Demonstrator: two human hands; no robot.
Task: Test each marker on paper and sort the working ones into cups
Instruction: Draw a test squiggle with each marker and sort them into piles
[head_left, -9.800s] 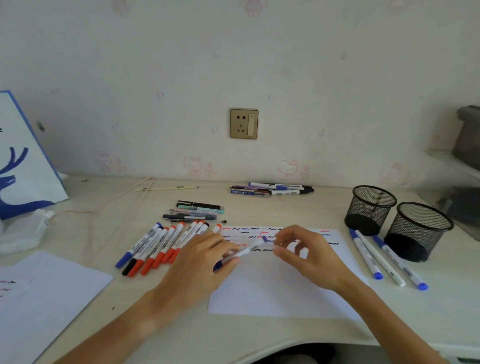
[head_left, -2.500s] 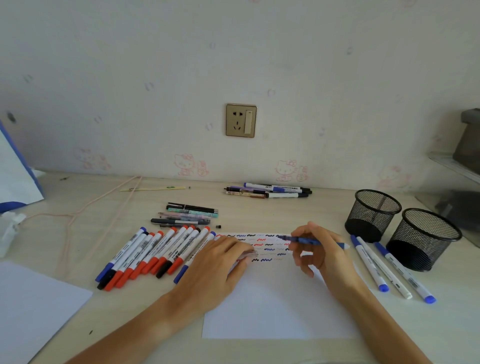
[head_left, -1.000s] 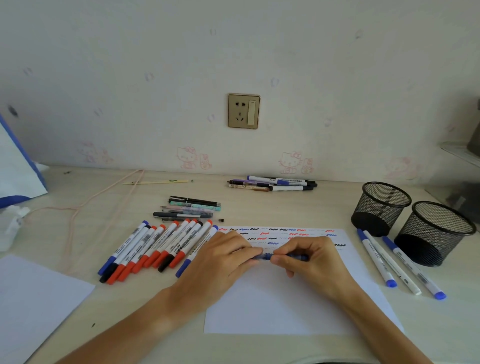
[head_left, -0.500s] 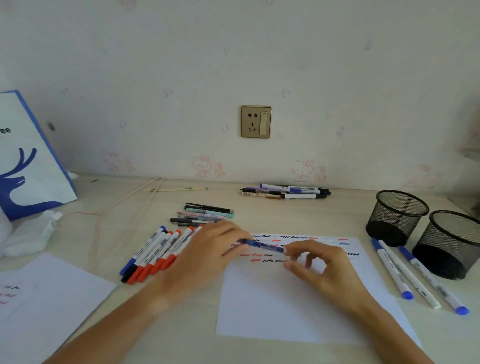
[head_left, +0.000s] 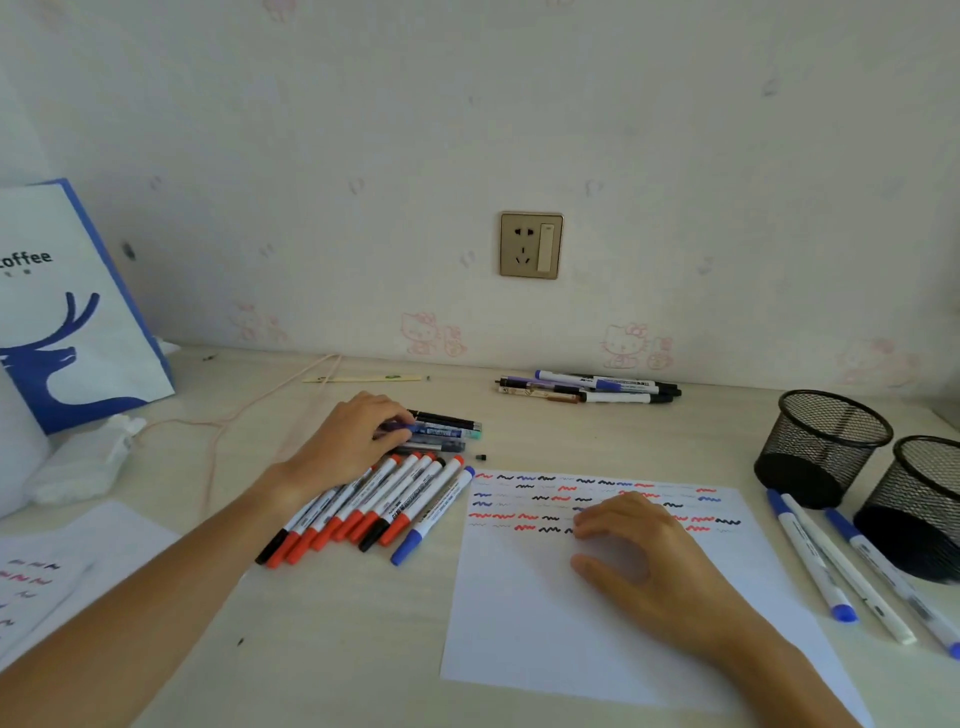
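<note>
My left hand (head_left: 349, 440) pinches a blue pen (head_left: 434, 430) over a small heap of dark pens (head_left: 451, 422) at the desk's middle left. Below it lies a row of red, black and blue markers (head_left: 384, 506). My right hand (head_left: 636, 553) rests with loosely curled fingers on the white test paper (head_left: 530, 613), which carries rows of red, blue and black squiggles; it holds nothing. Two black mesh cups (head_left: 826, 447) (head_left: 919, 506) stand at the right, both looking empty. Three blue-capped white markers (head_left: 831, 561) lie in front of them.
Another bunch of pens (head_left: 592, 388) lies near the wall under the socket. A white and blue paper bag (head_left: 67, 312) stands at the far left beside crumpled plastic (head_left: 78, 462). More sheets (head_left: 47, 577) lie at the lower left. A cord (head_left: 244, 410) and a tiny cap (head_left: 481, 457) lie on the desk.
My left hand took the blue pen from between both hands and carried it left and back to the dark pen heap. My right hand let go and settled on the paper.
</note>
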